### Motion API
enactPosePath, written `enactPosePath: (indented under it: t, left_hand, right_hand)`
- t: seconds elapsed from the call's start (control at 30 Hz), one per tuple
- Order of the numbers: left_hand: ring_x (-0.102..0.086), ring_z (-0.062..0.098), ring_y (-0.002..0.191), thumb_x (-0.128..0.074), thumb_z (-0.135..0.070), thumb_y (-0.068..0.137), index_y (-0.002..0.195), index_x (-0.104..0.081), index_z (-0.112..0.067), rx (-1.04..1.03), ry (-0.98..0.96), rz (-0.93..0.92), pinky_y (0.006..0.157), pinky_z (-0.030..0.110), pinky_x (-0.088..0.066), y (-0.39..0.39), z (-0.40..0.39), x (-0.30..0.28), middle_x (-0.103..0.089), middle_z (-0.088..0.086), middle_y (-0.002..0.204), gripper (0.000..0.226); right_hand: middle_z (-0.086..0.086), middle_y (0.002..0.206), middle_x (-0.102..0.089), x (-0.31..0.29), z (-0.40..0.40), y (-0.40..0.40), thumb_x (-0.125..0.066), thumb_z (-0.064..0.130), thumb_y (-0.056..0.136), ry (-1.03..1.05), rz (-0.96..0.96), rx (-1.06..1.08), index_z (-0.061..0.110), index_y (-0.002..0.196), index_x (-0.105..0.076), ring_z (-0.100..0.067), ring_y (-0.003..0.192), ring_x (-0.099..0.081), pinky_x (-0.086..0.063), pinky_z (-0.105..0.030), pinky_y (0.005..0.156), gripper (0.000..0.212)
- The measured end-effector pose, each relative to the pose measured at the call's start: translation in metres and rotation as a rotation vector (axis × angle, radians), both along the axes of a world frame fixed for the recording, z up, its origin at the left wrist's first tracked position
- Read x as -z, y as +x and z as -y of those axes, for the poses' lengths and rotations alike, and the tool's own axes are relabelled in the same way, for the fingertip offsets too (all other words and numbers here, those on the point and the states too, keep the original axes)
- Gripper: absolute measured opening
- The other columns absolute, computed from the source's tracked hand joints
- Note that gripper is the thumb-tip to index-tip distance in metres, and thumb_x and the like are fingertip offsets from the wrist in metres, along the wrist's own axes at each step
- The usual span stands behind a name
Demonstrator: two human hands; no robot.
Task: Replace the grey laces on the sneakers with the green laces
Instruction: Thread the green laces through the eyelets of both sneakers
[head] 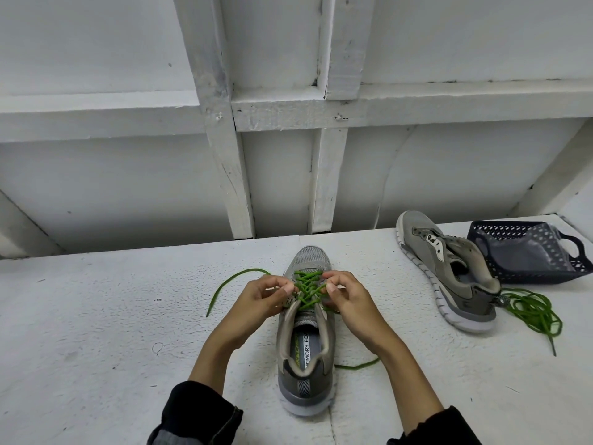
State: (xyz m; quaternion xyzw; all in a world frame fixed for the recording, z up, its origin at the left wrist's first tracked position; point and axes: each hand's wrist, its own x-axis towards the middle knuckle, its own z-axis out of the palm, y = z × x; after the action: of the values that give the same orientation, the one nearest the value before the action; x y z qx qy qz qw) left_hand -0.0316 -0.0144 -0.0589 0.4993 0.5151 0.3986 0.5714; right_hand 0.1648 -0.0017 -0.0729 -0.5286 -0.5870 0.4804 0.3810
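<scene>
A grey sneaker (306, 348) stands in front of me, toe pointing away, with a green lace (306, 288) crossed through its upper eyelets. My left hand (263, 300) pinches the lace at the left eyelets. On the shoe's right side my right hand (348, 300) pinches the same lace. One loose end of it curves off to the left, and the other trails out to the right near the heel. A second grey sneaker (449, 271) lies at the right without a lace. A coiled green lace (532, 311) rests beside its heel.
A dark plastic basket (526, 252) holding a clear bag sits at the far right, behind the second sneaker. The white table (112, 332) ends against a white framed wall (224, 155) just past the shoe's toe.
</scene>
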Motion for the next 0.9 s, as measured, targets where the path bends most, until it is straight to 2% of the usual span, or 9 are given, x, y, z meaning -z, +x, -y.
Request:
enactPosePath:
  t: [0.07,0.13,0.2,0.33,0.43,0.5,0.7,0.8,0.9]
  left_hand:
    - [-0.059,0.015,0.079,-0.064,-0.025,0.092,0.086,-0.07,-0.02,-0.063,0.104,-0.116,0.08,0.04,-0.052,0.004,-0.004,0.005,-0.068,0.008,0.084,0.01]
    - [-0.053,0.01,0.065,-0.067,-0.023,0.091,0.083,-0.068,-0.026,-0.164,0.209,-0.193,0.068,0.034,-0.048,0.013,-0.004,0.014,-0.059,-0.003,0.066,0.009]
    - [-0.052,0.01,0.062,-0.07,-0.019,0.088,0.084,-0.061,-0.023,-0.279,0.239,-0.18,0.063,0.027,-0.045,0.021,0.0,0.022,-0.055,-0.007,0.064,0.01]
    - [-0.061,0.008,0.071,-0.066,-0.017,0.089,0.081,-0.052,-0.007,-0.29,0.197,0.032,0.07,0.026,-0.049,0.015,0.012,0.026,-0.062,0.0,0.072,0.018]
    - [-0.064,0.01,0.08,-0.066,-0.015,0.089,0.084,-0.068,-0.011,-0.163,0.237,-0.048,0.076,0.025,-0.05,0.005,0.016,0.029,-0.07,-0.002,0.081,0.006]
    - [-0.067,0.013,0.088,-0.067,-0.013,0.088,0.087,-0.074,-0.017,-0.141,0.276,-0.085,0.079,0.025,-0.053,0.004,0.017,0.03,-0.072,-0.001,0.089,0.009]
    - [-0.065,0.011,0.087,-0.07,-0.011,0.086,0.086,-0.077,-0.03,-0.114,0.34,-0.154,0.074,0.02,-0.051,0.006,0.012,0.025,-0.07,-0.003,0.088,0.02]
    - [-0.065,0.009,0.086,-0.071,-0.013,0.085,0.087,-0.077,-0.031,-0.106,0.36,-0.198,0.075,0.02,-0.051,0.004,0.011,0.025,-0.07,-0.005,0.087,0.02]
    - [-0.065,0.007,0.084,-0.072,-0.011,0.084,0.087,-0.076,-0.031,-0.106,0.374,-0.216,0.076,0.02,-0.051,0.005,0.011,0.025,-0.069,-0.004,0.086,0.021]
  right_hand:
    - [0.007,0.117,-0.057,0.003,0.0,-0.002,-0.052,0.02,0.098,0.023,-0.003,0.054,0.021,0.086,-0.059,-0.02,0.105,-0.061,-0.052,-0.048,0.093,0.014]
    - [0.004,0.107,-0.063,0.005,0.001,-0.006,-0.056,0.02,0.096,0.03,-0.027,0.117,0.021,0.088,-0.061,-0.019,0.098,-0.064,-0.054,-0.047,0.088,0.01]
    - [0.001,0.095,-0.068,0.006,0.007,-0.01,-0.06,0.02,0.094,0.033,-0.064,0.199,0.018,0.087,-0.06,-0.017,0.09,-0.067,-0.056,-0.042,0.085,0.008]
    - [0.002,0.093,-0.068,0.007,0.018,-0.005,-0.063,0.022,0.092,0.053,-0.146,0.274,0.017,0.082,-0.061,-0.017,0.092,-0.067,-0.056,-0.037,0.083,0.012]
    - [0.003,0.099,-0.062,0.003,0.022,0.002,-0.06,0.007,0.092,0.115,-0.041,0.115,0.018,0.083,-0.068,-0.006,0.096,-0.06,-0.048,-0.019,0.082,0.017]
    - [0.002,0.103,-0.061,-0.002,0.025,0.002,-0.057,-0.004,0.091,0.121,-0.011,0.039,0.019,0.087,-0.072,-0.001,0.098,-0.059,-0.044,-0.009,0.08,0.027]
    - [-0.003,0.096,-0.062,-0.002,0.027,0.006,-0.061,-0.006,0.084,0.109,-0.001,0.121,0.014,0.078,-0.057,-0.006,0.093,-0.06,-0.046,-0.012,0.072,0.021]
    - [-0.004,0.096,-0.06,-0.004,0.029,0.004,-0.059,-0.011,0.082,0.141,0.004,0.098,0.016,0.079,-0.065,-0.002,0.085,-0.06,-0.046,-0.01,0.072,0.028]
    - [-0.003,0.1,-0.061,-0.005,0.031,0.001,-0.065,-0.003,0.086,0.144,-0.032,0.088,0.022,0.089,-0.069,0.002,0.083,-0.061,-0.047,-0.01,0.072,0.026]
